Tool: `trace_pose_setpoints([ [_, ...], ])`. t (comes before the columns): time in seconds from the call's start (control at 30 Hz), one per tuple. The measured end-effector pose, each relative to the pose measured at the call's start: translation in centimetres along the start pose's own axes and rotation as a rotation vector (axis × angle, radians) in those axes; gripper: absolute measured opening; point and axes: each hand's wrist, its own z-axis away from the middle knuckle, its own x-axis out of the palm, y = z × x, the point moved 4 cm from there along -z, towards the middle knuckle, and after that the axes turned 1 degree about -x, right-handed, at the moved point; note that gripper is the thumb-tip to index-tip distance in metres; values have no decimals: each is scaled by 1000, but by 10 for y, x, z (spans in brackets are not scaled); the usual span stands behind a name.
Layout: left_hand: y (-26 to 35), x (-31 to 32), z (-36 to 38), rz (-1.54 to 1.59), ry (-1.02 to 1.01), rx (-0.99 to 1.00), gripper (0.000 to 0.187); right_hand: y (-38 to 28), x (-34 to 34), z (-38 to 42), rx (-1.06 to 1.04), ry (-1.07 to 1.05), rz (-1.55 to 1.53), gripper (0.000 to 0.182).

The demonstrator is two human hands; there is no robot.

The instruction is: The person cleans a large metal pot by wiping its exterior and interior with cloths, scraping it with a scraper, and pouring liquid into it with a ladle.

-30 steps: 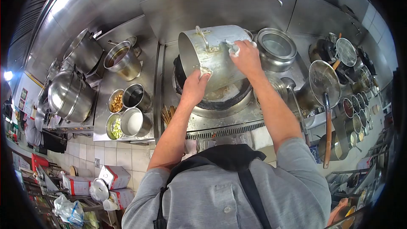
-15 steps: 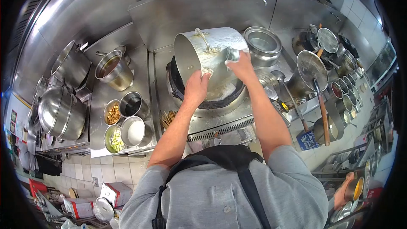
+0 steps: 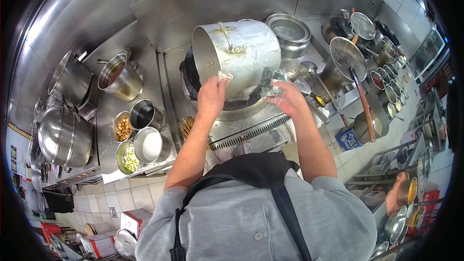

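Note:
A large aluminium pot (image 3: 258, 48) lies tilted on its side over a round burner with a dark rim (image 3: 189, 75), its mouth facing left. My left hand (image 3: 211, 99) is closed on a small pale cloth (image 3: 224, 75) at the pot's lower rim. In my right hand (image 3: 288, 99) is a squarish, mottled grey-green scouring pad (image 3: 270, 81), held close to the pot's lower right side. A looped handle (image 3: 225, 36) with brown stains stands out from the upper side of the pot.
To the left stand a pot of brown liquid (image 3: 113, 73), a bowl of browned pieces (image 3: 124, 128) and a bowl of chopped green pieces (image 3: 128, 157). A lidded steel pot (image 3: 289, 31), a ladle (image 3: 314, 70) and a strainer (image 3: 348, 58) are at right. Another person's arm (image 3: 395, 193) shows lower right.
My right hand has come down and toward me with the pad, off the upper side of the pot. The pot has rolled slightly. The whole view has shifted a little.

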Motion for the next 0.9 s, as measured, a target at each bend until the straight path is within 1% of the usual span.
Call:
trace_pose_setpoints([
  [0.03,0,-6,5,3,68,13,30,2,-3,5,10,-13,-29,61],
  [0.07,2,-13,11,6,135,30,28,1,-8,11,-19,21,-30,69],
  [0.1,6,-20,16,9,203,51,26,-1,-10,16,-11,28,-57,71],
  [0.13,8,-25,22,132,251,32,20,-1,-14,21,0,36,-83,74],
  [0.17,14,-23,29,227,227,4,19,-1,-18,26,15,45,-109,76],
  [0.23,26,-14,43,410,189,-57,19,-6,-19,38,-11,-21,-60,71],
  [0.27,25,2,49,435,180,-32,22,-7,-20,41,-22,-59,-34,69],
  [0.3,25,19,54,400,142,33,24,-4,-24,40,-11,-61,-1,63],
  [0.37,36,51,64,493,-9,-159,25,1,-33,36,11,-70,68,52],
  [0.47,55,88,71,588,-203,-189,26,9,-31,41,-3,55,229,43],
  [0.57,83,114,86,777,-342,-337,42,26,-57,26,-60,-2,474,45],
  [0.6,101,110,91,741,-287,-257,62,17,-47,41,-68,87,504,45],
  [0.67,94,129,95,620,-238,-235,65,27,-74,29,-37,69,466,48],
  [0.7,95,134,95,559,-213,-223,66,25,-76,29,-21,58,446,50],
  [0.73,95,141,96,575,-219,-252,63,23,-78,33,43,-23,339,49],
  [0.83,100,153,102,446,-129,-189,54,17,-87,40,40,3,398,48],
  [0.9,91,159,106,594,-161,-320,46,7,-91,48,115,3,323,47],
])
